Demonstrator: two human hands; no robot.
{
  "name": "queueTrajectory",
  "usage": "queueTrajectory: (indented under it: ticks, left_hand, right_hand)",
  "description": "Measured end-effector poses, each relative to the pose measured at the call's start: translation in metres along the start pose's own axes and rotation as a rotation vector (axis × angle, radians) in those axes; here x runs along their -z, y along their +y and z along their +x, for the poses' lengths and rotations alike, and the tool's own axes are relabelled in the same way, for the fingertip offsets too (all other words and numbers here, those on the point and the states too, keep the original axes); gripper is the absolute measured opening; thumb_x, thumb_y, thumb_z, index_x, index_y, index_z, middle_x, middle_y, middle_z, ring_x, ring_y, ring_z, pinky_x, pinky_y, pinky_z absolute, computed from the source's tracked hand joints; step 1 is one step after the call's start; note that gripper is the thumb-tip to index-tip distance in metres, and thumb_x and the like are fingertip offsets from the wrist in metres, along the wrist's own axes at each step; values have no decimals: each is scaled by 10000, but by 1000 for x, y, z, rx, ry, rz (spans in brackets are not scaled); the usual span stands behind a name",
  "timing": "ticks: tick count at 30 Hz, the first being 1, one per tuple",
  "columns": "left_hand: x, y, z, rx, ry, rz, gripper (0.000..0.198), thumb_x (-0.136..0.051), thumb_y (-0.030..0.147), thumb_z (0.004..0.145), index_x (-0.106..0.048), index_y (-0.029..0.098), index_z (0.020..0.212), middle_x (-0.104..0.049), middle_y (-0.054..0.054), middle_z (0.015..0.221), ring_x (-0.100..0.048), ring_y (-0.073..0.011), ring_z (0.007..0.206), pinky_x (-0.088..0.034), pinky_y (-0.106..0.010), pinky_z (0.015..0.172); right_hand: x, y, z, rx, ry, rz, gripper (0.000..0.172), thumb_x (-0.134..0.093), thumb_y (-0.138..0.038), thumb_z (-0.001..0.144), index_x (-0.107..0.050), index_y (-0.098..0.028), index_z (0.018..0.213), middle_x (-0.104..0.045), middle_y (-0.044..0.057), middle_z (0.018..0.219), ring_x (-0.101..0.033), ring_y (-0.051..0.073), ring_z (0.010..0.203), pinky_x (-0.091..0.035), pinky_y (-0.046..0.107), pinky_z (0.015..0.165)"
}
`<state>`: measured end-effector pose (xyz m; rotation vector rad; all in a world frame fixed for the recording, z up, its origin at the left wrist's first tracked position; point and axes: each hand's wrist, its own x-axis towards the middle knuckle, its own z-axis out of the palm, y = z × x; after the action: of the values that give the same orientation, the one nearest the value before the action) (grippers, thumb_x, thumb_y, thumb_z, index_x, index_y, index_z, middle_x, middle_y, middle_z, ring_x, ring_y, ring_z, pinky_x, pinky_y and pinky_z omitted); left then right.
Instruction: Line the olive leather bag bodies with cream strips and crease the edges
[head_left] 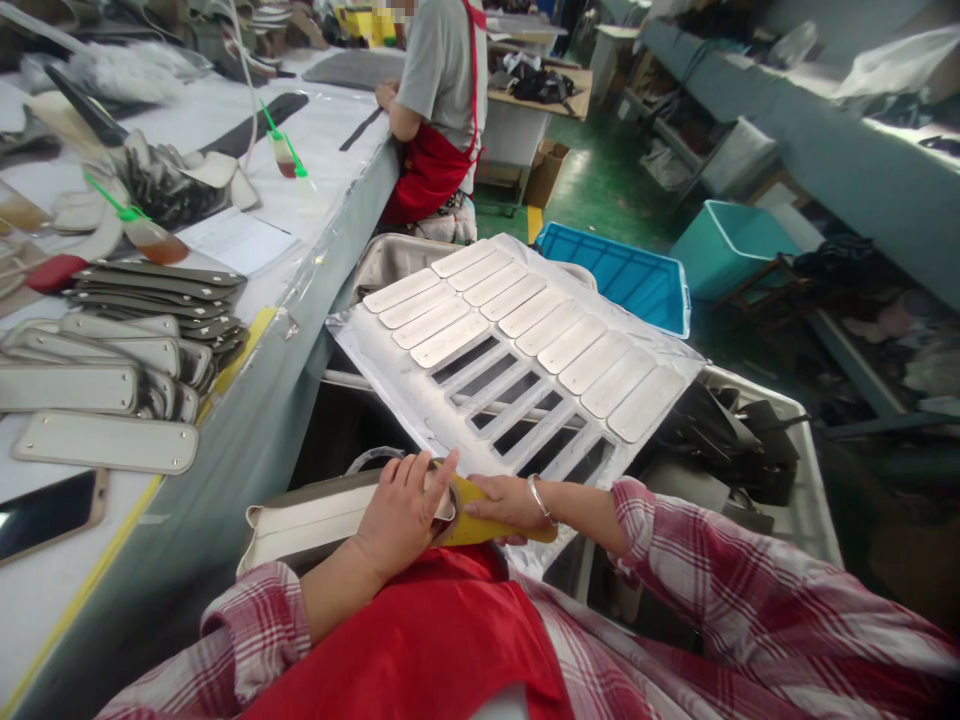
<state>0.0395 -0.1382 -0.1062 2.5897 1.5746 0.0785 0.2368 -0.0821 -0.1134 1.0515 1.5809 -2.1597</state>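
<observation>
Across my lap lies a long folded piece, white with grey-brown edges, that looks like leather. My left hand rests over its right end, fingers curled across the far edge and the thumb stretched out. My right hand, with a bracelet at the wrist, grips a smooth yellow tapered object whose left end meets the white piece. What kind of object it is, I cannot tell. Just beyond my hands, a white slatted board bears rows of pale rounded strips.
On the left table lie stacked strips, a phone and green-tipped bottles. A person in a red apron works at its far end. A blue crate and a bin of dark pieces stand to the right.
</observation>
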Motion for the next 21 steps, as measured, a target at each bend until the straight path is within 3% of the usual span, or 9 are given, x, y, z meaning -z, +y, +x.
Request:
queueTrajectory:
  ticks: [10, 21]
  left_hand:
    - [-3, -9, -5, -56, -3, 6, 714, -466, 212, 795, -124, 221, 1422, -419, -175, 1287, -408, -322, 1159, -294, -454, 954]
    - [-3, -18, -8, -129, 48, 26, 666, -436, 123, 802, -174, 173, 1412, -420, -216, 1297, -421, -329, 1172, -322, -453, 956]
  right_hand:
    - [-6, 1, 5, 16, 28, 45, 246, -418, -395, 871, -339, -206, 1006, -512, -53, 582, -497, 94, 396, -394, 183, 329]
    - [-19, -5, 4, 7, 123, 107, 356, -452, -504, 833, -343, -197, 978, -523, -55, 531, -462, 89, 352, -390, 196, 329]
